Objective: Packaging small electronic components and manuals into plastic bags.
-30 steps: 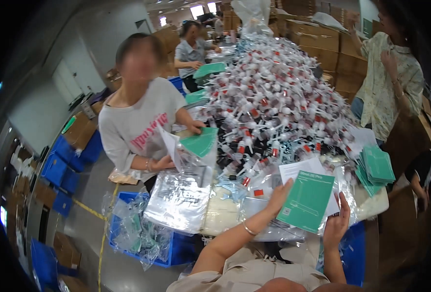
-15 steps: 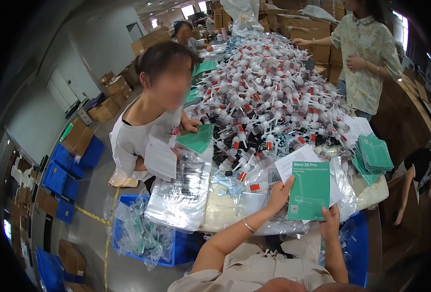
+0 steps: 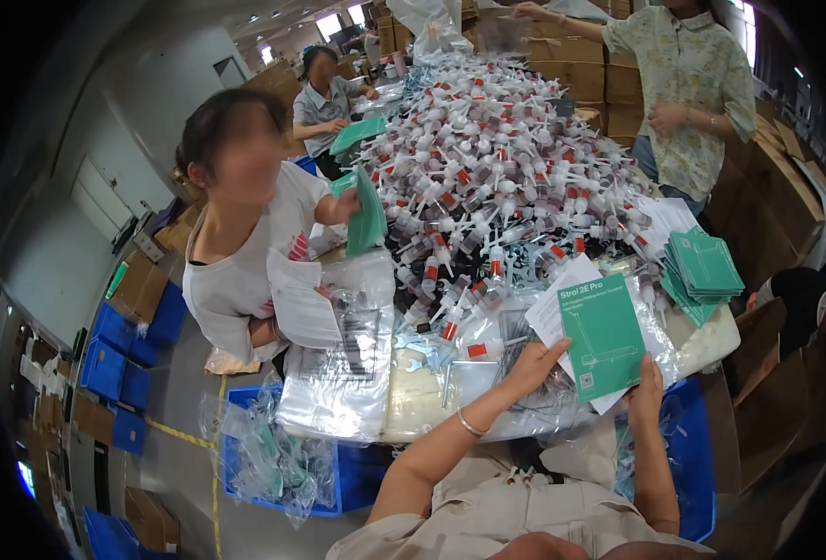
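Note:
A green booklet (image 3: 604,327) with a line drawing on its cover is held in front of me, slightly tilted. My left hand (image 3: 534,367) pinches its left edge, and my right hand (image 3: 645,397) grips its lower right corner. Behind the booklet, white printed sheets (image 3: 549,315) stick out on the left and at the bottom; they seem to be held along with it. Just beyond my hands rises a large heap of small clear bottles (image 3: 497,168) with white nozzle caps and some red labels. Several metal wrenches (image 3: 422,353) lie left of my left hand.
A stack of green booklets (image 3: 704,266) sits at the table's right. Flat clear plastic bags (image 3: 338,397) cover the left front. Blue bins (image 3: 350,481) stand below the table edge. At left, a co-worker's hand (image 3: 346,205) holds green booklets; another person (image 3: 698,93) stands at far right.
The co-worker at left has lifted green booklets upright and leaned back. The person at far right has raised an arm. My hands keep hold of the booklet, which is now tilted a little more.

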`<control>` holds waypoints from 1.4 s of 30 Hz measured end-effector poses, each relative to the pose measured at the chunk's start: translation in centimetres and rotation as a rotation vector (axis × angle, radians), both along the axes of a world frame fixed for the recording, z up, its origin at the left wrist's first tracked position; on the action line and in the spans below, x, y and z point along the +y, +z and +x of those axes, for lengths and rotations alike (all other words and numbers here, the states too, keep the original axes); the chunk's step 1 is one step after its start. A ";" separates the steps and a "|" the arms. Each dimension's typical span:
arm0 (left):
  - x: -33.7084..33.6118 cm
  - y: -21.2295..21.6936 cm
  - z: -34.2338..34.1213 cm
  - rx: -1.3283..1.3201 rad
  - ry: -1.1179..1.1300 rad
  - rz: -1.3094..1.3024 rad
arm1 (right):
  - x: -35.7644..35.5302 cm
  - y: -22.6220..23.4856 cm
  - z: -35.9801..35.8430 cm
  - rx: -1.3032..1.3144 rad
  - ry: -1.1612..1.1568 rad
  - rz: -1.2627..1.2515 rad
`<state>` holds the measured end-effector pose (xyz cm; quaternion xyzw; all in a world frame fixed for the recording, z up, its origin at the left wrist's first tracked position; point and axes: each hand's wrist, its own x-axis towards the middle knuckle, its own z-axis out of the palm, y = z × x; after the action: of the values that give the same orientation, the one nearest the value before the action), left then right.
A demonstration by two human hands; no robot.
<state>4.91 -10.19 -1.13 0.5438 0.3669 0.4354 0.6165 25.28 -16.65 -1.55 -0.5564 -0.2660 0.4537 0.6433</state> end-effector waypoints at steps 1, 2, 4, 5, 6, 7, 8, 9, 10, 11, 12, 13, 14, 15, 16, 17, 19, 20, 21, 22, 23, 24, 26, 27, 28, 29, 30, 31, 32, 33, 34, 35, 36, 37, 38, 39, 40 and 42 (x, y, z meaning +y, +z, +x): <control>0.2 -0.4 -0.2 -0.003 -0.008 0.000 | 0.3 -0.4 0.5 -0.003 -0.008 0.000; 0.6 -1.1 -0.6 0.035 -0.045 0.038 | 0.6 -0.6 1.1 -0.056 0.016 0.010; 1.1 -2.1 -0.4 0.098 -0.092 0.041 | 1.4 -0.9 1.5 -0.024 -0.036 0.059; 1.2 -2.0 -0.7 0.127 -0.096 0.008 | 2.0 -1.1 1.7 0.040 -0.009 0.073; 1.1 -0.9 -0.7 0.124 -0.114 -0.063 | 2.5 -1.3 2.1 0.101 0.007 0.086; 0.9 0.1 -0.8 0.125 -0.135 -0.134 | 2.9 -1.1 2.1 0.135 -0.005 0.114; 0.9 0.3 -1.3 0.147 -0.168 -0.153 | 3.3 -0.8 1.8 0.169 -0.011 0.148; 1.1 0.5 -1.6 0.169 -0.202 -0.165 | 3.3 -0.2 1.5 0.240 0.002 0.130; 1.1 0.5 -1.0 0.111 -0.180 -0.114 | 3.2 0.2 1.7 0.308 0.009 0.126; 0.9 0.4 -0.4 0.048 -0.161 -0.064 | 3.0 -0.1 2.3 0.433 0.085 0.126; 1.1 -0.4 -0.4 0.062 -0.126 -0.027 | 2.5 1.5 1.6 0.570 0.125 0.162; 1.4 -1.3 -0.2 0.066 -0.118 0.015 | 2.3 0.3 2.1 0.647 0.214 0.195; 1.6 0.1 -0.1 0.327 -0.112 -0.156 | 2.6 -1.8 2.7 0.720 0.233 0.186; 1.7 -1.0 -0.5 0.178 -0.090 -0.278 | 2.9 -3.1 3.0 0.725 0.284 0.118; 1.1 0.0 -0.1 0.087 -0.037 -0.221 | 2.7 -2.3 2.6 0.669 0.264 0.012; 1.4 -1.3 -1.4 0.068 -0.027 -0.194 | 3.0 -3.1 2.5 0.475 0.331 -0.070; 2.4 -3.5 -3.1 0.123 -0.082 -0.149 | 2.6 -2.9 1.6 0.259 0.287 0.073; 1.8 -1.9 -2.5 0.067 -0.149 -0.202 | 0.7 0.4 2.0 0.147 0.322 -0.016; 1.9 -2.2 -1.9 0.068 -0.183 -0.192 | 0.1 1.0 2.3 0.142 0.288 -0.006; 2.1 -2.8 -1.6 0.005 -0.100 -0.213 | -0.2 1.4 2.4 0.083 0.316 0.007; 2.3 -3.1 -1.3 -0.058 -0.010 -0.235 | -0.3 1.5 2.4 0.024 0.349 0.017; 1.4 -2.6 -0.2 -0.133 0.094 -0.125 | -0.4 1.5 2.4 -0.011 0.373 0.026; 1.4 -2.3 -0.1 -0.045 0.057 -0.093 | -0.9 1.7 2.5 -0.041 0.387 0.032; 1.3 -1.9 -0.2 0.042 0.038 -0.062 | -0.9 1.8 2.5 -0.069 0.419 0.037; 1.1 -1.2 0.1 0.022 0.081 -0.087 | -1.0 1.8 2.5 -0.046 0.428 0.034; 1.1 -1.2 0.2 0.021 0.081 -0.085 | -1.2 1.7 2.4 -0.047 0.428 0.036; 1.1 -1.1 0.2 -0.005 0.089 -0.087 | -1.3 1.7 2.3 -0.040 0.464 0.044; 1.1 -1.1 0.2 -0.031 0.096 -0.090 | -1.3 1.7 2.3 -0.034 0.500 0.052; 1.1 -0.8 0.2 -0.031 0.096 -0.087 | -1.2 1.3 2.5 -0.035 0.499 0.055; 1.0 -0.5 0.0 0.019 0.047 -0.120 | -1.1 1.0 2.8 -0.140 0.510 0.011; 1.0 -0.4 -0.2 0.070 -0.004 -0.152 | -1.2 0.8 3.0 -0.245 0.519 -0.034; 1.5 -1.0 -0.2 0.071 -0.008 -0.151 | -1.3 0.5 3.4 -0.244 0.514 -0.033; 2.1 -2.1 -0.8 0.073 -0.076 -0.157 | -1.6 1.4 3.8 -0.343 0.384 0.039; 2.4 -2.5 -0.9 0.077 -0.148 -0.162 | -2.0 2.3 4.2 -0.439 0.249 0.111; 2.6 -2.9 -0.9 0.114 -0.179 -0.018 | -2.6 3.4 4.8 -0.358 0.194 0.067; 2.0 -2.2 -0.5 0.113 -0.179 -0.019 | -3.2 4.3 5.7 -0.278 0.140 0.024; 1.1 -0.8 0.3 0.121 -0.163 0.039 | -4.0 4.8 6.8 -0.133 0.182 0.030; 0.6 0.7 0.0 0.275 -0.196 0.079 | -5.7 6.8 8.4 0.023 0.262 -0.022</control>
<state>4.89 -9.62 -0.41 0.6552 0.3755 0.3091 0.5781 33.69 -22.39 5.26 -0.5184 -0.3242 0.5432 0.5754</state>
